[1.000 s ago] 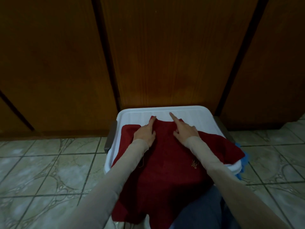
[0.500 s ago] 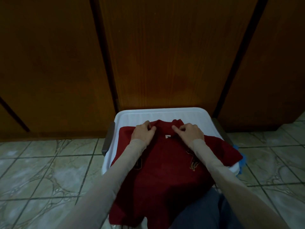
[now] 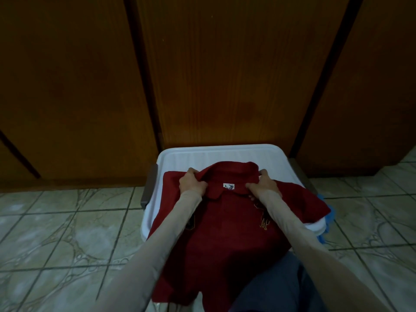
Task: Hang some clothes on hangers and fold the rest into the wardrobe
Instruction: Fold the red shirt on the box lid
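While the dark red polo shirt [image 3: 227,226] lies spread face-up over the white plastic lidded bin [image 3: 225,155], both hands are right at its collar [image 3: 227,174]. From the head camera: the left hand [image 3: 192,184] has its fingers curled round the collar's left wing, the right hand [image 3: 262,184] pinches the right wing, and the small white size label [image 3: 228,186] sits between them. One sleeve hangs off the bin's right edge, above a scrap of blue cloth [image 3: 331,212] that peeks out just beside the bin. The shirt's hem drapes off the bin's near edge towards the person's grey-clad knee [image 3: 270,287]. Behind the bin stand the brown wooden wardrobe doors [image 3: 225,75], closed, and the bin rests on the pale patterned floor tiles [image 3: 56,233].

Looks like collar-straightening ahead of a fold, early days for this garment. To do it well, I'd say: pull both wings outward evenly so the collar lies flat and centred on the label, and keep the shoulders square to the bin's far edge. Then smooth downward before bringing the sleeves in. The bin is narrower than the shirt, so the overhanging fabric could drag the whole thing sideways if one hand lets go early.
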The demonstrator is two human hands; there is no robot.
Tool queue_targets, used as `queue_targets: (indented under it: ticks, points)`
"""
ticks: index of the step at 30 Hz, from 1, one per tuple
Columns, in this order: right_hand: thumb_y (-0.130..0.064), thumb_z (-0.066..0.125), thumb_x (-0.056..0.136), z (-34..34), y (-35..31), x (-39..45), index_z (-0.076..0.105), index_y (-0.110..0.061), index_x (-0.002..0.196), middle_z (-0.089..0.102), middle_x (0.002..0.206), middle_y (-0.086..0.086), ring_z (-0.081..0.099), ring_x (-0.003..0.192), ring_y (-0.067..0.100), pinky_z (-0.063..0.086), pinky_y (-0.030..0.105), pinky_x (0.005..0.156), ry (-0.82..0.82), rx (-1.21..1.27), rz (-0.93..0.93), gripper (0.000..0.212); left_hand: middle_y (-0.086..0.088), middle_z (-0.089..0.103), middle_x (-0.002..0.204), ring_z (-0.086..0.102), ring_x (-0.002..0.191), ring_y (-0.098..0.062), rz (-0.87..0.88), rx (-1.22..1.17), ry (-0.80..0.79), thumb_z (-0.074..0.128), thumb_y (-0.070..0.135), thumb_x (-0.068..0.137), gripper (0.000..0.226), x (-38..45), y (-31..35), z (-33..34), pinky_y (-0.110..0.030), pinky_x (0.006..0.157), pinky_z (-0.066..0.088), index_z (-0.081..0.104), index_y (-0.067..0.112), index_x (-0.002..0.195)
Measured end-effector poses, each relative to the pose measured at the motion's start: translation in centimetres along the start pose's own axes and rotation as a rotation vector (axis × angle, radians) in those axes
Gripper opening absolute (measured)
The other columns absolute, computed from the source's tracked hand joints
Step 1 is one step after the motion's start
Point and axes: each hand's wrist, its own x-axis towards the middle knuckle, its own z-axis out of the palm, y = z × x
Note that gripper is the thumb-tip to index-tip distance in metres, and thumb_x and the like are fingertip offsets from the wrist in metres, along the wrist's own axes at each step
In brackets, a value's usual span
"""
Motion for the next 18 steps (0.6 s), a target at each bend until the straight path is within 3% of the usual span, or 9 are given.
queue_targets:
  ticks: [4,9,12,15,18]
  points:
    - [-0.046,0.046,0.094,-0.3,0.0,0.0,0.042,-0.02,0.128,0.061,0.116,0.006,0.057,0.109,0.028,0.039,0.031,0.079,0.076,-0.165,-0.055,0.043,-0.019,0.063,0.107,0.059,0.101,-0.029,-0.016,-0.032,0.067,0.056,0.003,0.087,0.017,0.0,-0.3,0.3,-0.022,0.077,0.04,0.061,0.0,0.103]
    - [-0.028,0.046,0.096,-0.5,-0.5,0.5,0.052,-0.015,0.12,0.06,0.114,0.013,0.057,0.105,0.031,0.043,0.034,0.079,0.187,-0.241,-0.042,0.028,-0.02,0.062,0.109,0.057,0.106,-0.032,-0.062,-0.189,0.133,0.058,0.006,0.089,0.017,0.0,-0.6,1.0,-0.031,0.09,0.042,0.059,-0.001,0.105]
    - [-0.019,0.044,0.097,-0.9,-1.0,1.2,0.056,-0.004,0.108,0.059,0.118,0.018,0.058,0.1,0.032,0.04,0.027,0.071,0.149,-0.009,0.036,0.022,-0.014,0.062,0.109,0.057,0.1,-0.027,-0.17,-0.406,0.153,0.059,0.006,0.089,0.015,0.0,-0.4,0.7,-0.028,0.087,0.042,0.062,0.003,0.102]
    - [-0.007,0.044,0.096,-1.7,-1.5,2.1,0.05,-0.011,0.07,0.061,0.117,0.021,0.058,0.084,0.029,0.047,0.029,0.061,0.13,0.268,0.113,0.026,-0.015,0.062,0.105,0.059,0.097,-0.029,-0.256,-0.592,0.166,0.056,0.0,0.088,0.012,0.7,-0.1,-0.2,-0.03,0.085,0.047,0.06,0.01,0.092]
    - [0.007,0.037,0.093,-2.4,-1.7,3.0,0.058,-0.018,0.075,0.063,0.11,0.017,0.061,0.082,0.029,0.056,0.036,0.07,0.112,0.623,0.144,0.037,-0.015,0.063,0.1,0.06,0.081,-0.026,-0.265,-0.704,0.125,0.045,-0.006,0.089,0.027,2.1,0.4,-1.2,-0.033,0.075,0.051,0.063,0.012,0.094]
